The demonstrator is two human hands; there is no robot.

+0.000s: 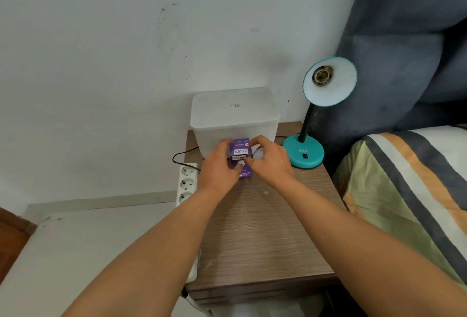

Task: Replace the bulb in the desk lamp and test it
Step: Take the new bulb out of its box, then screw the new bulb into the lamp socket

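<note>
A purple bulb box stands on the wooden bedside table, in front of a white plastic container. My left hand grips the box's left side. My right hand pinches the box's top flap and front. A white bulb lies on the table just right of the box, partly hidden by my right hand. The teal desk lamp stands at the table's right rear. Its shade tilts toward me, and the socket holds no bulb.
A lidded white plastic container sits against the wall behind the box. A white power strip hangs at the table's left edge with a black cord. A bed with a striped cover and a dark headboard lies to the right.
</note>
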